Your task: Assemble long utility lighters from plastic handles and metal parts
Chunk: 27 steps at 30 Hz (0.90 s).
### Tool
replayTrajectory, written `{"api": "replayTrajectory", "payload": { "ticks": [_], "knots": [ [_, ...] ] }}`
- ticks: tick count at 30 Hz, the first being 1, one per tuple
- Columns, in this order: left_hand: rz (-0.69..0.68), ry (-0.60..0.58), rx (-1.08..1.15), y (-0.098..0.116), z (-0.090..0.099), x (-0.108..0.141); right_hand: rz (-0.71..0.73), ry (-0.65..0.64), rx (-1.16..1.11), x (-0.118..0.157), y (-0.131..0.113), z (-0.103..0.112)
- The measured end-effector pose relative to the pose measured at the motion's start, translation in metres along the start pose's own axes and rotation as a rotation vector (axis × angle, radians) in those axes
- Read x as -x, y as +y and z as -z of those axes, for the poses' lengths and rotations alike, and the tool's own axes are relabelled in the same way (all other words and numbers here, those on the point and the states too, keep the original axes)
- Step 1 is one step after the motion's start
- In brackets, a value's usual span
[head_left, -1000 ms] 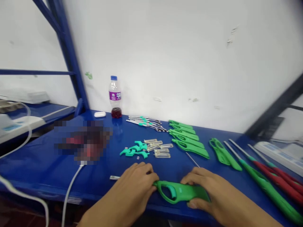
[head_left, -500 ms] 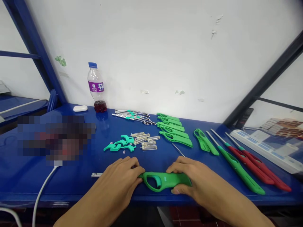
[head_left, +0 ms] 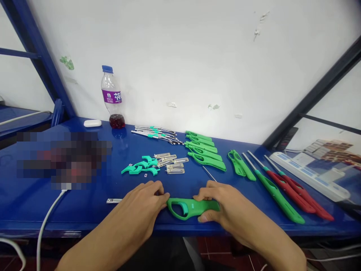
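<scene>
Near the front edge of the blue table lies a green long-nosed lighter (head_left: pixel 194 207) with a teal trigger in its oval opening. My right hand (head_left: pixel 218 201) grips the wide end of its handle, thumb below and fingers above. At the narrow end, my left hand (head_left: pixel 148 197) is closed with thumb and forefinger pinching the neck. The silver nozzle (head_left: pixel 114 201) sticks out to the left past my left hand; its middle is hidden by that hand. A thin metal rod (head_left: pixel 209 173) lies just beyond my right hand.
Beyond my hands are teal triggers (head_left: pixel 136 170), clear fuel tanks (head_left: pixel 175 170), metal nozzles with wires (head_left: pixel 155 132) and green handle shells (head_left: pixel 207 161). Whole green and red lighters (head_left: pixel 290 190) lie right, beside a power strip (head_left: pixel 313 177). A bottle (head_left: pixel 113 98) stands at the back left.
The view has shifted slightly, so everything sits a little higher and further left. Both hands keep their hold on the lighter.
</scene>
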State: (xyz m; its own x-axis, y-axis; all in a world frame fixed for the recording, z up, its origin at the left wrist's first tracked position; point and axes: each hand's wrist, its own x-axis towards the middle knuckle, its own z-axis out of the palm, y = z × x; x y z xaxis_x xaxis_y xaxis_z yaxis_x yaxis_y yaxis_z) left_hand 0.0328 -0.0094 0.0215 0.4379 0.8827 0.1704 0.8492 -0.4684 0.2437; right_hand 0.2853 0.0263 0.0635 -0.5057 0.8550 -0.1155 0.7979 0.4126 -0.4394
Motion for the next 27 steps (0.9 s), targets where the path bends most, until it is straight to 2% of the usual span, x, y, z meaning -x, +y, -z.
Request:
{"api": "replayTrajectory", "payload": {
  "ticks": [6,11,14,22,27],
  "knots": [
    [0.005,-0.029,-0.123,0.004,-0.006,-0.001,-0.020,0.026,-0.015,-0.001,0.006,-0.005],
    [0.017,-0.097,-0.151,0.009,-0.003,-0.004,-0.054,0.031,-0.029,-0.001,0.006,-0.005],
    [0.016,-0.077,-0.115,0.008,-0.001,-0.004,-0.059,0.040,-0.049,-0.001,0.001,-0.002],
    [-0.006,0.023,-0.009,-0.001,-0.005,-0.002,-0.022,-0.059,-0.065,0.002,-0.001,0.008],
    [0.029,0.005,-0.003,-0.002,-0.004,-0.002,0.007,-0.047,-0.037,0.000,-0.004,0.009]
  ]
}}
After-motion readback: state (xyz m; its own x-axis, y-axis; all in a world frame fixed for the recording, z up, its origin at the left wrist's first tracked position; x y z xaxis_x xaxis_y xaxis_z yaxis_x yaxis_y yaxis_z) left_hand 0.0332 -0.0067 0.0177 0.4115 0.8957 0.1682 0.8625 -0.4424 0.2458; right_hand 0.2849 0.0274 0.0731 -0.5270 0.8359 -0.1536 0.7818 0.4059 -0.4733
